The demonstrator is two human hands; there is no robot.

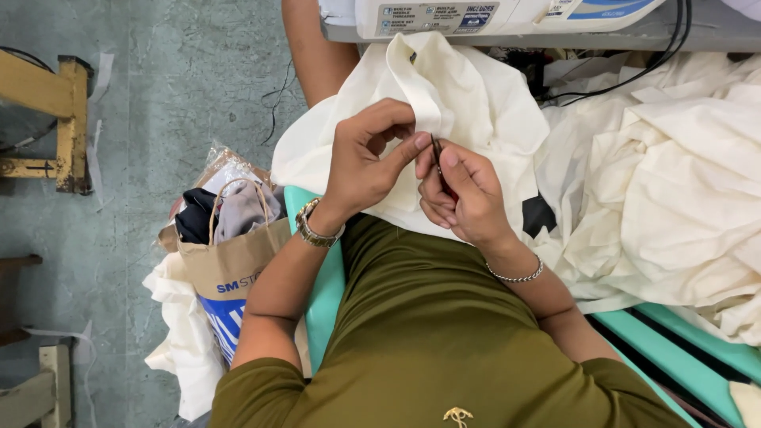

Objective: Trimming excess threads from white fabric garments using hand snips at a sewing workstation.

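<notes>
Nearest, the right hand (466, 198) grips a small dark snipping tool with a red handle (441, 162). The left hand (369, 158) pinches a folded seam of the cream cotton cloth (476, 103) draped over the lap, crumpled, beneath the white sewing machine (507, 16).

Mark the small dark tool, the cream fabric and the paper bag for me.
small dark tool (437, 149): head view, on its thin tip above the right thumb.
cream fabric (476, 103): head view, on the bunched fold.
paper bag (230, 265): head view, on its brown front.

left hand (366, 158) pinching, right hand (464, 194) curled
</notes>
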